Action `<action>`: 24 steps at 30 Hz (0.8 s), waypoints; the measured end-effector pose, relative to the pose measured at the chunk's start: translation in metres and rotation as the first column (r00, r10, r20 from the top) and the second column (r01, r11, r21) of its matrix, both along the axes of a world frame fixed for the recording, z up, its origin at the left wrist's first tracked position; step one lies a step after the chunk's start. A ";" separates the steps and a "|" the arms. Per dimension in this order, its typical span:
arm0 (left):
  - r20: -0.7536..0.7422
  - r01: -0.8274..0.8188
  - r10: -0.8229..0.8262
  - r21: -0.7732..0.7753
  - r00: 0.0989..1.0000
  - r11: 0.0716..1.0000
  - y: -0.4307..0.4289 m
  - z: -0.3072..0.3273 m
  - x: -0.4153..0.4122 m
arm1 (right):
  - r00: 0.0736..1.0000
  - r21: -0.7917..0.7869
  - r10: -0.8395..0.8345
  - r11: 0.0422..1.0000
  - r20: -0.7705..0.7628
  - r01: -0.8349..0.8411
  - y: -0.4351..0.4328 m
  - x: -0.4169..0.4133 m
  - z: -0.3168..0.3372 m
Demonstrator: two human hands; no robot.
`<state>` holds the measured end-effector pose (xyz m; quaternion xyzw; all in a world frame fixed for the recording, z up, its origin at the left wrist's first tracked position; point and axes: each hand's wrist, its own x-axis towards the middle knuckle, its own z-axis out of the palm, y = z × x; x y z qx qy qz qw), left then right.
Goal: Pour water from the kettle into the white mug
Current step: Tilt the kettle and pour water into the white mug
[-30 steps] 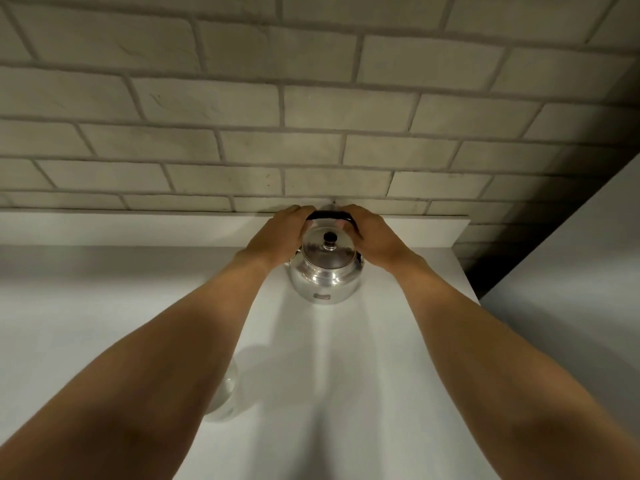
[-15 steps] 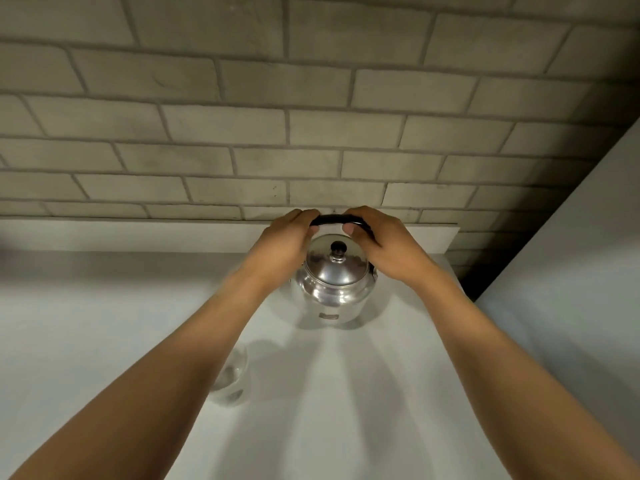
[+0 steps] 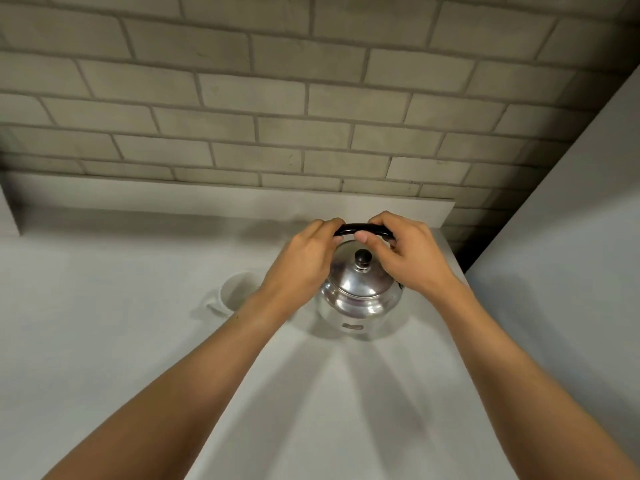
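Note:
A shiny steel kettle (image 3: 360, 296) with a black lid knob stands on the white counter (image 3: 104, 341), right of centre. Its black handle (image 3: 353, 229) arches over the lid. My left hand (image 3: 304, 261) grips the handle's left end and my right hand (image 3: 408, 254) grips its right end, the thumb pressed on the bar. The white mug (image 3: 235, 292) sits just left of the kettle, partly hidden behind my left wrist, its handle toward the near left. The kettle's spout is not visible.
A grey brick wall (image 3: 311, 109) rises behind the counter, with a low white ledge (image 3: 242, 199) along its foot. A tall white panel (image 3: 571, 254) stands to the right, with a dark gap between it and the counter's right edge.
The view has shifted, so the kettle and hands sit lower and further right. The mug, low at the left before, now lies beside the kettle. Both hands stay on the handle.

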<state>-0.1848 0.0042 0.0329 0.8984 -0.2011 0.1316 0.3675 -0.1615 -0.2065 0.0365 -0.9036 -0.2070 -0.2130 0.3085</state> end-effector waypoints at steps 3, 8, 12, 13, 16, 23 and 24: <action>0.107 -0.079 0.085 -0.058 0.991 0.995 0.002 -0.014 -0.033 | 1.000 -0.011 0.001 1.000 0.013 -0.001 0.002 -0.017 -0.001; 0.215 -0.049 0.032 0.073 0.976 0.996 0.004 -0.054 -0.084 | 1.000 -0.035 -0.010 0.999 0.016 0.010 0.005 -0.038 0.000; 0.119 -0.037 0.015 0.183 0.993 0.982 0.003 -0.068 -0.095 | 1.000 -0.049 -0.001 0.999 0.005 0.001 0.014 -0.048 0.003; 0.070 -0.023 0.010 0.181 0.997 0.983 0.004 -0.068 -0.095 | 1.000 -0.054 0.003 0.999 0.005 -0.003 0.016 -0.048 0.004; -0.050 0.028 -0.022 0.131 0.998 0.991 0.006 -0.070 -0.091 | 1.000 -0.070 0.007 0.998 -0.001 -0.007 0.024 -0.049 0.008; -0.133 0.002 -0.007 -0.035 0.991 0.999 0.009 -0.064 -0.087 | 0.999 -0.177 0.042 0.983 -0.008 -0.042 0.044 -0.036 0.028; -0.129 -0.008 0.000 -0.063 0.992 0.998 0.010 -0.063 -0.086 | 0.999 -0.196 0.052 0.979 -0.009 -0.052 0.047 -0.033 0.033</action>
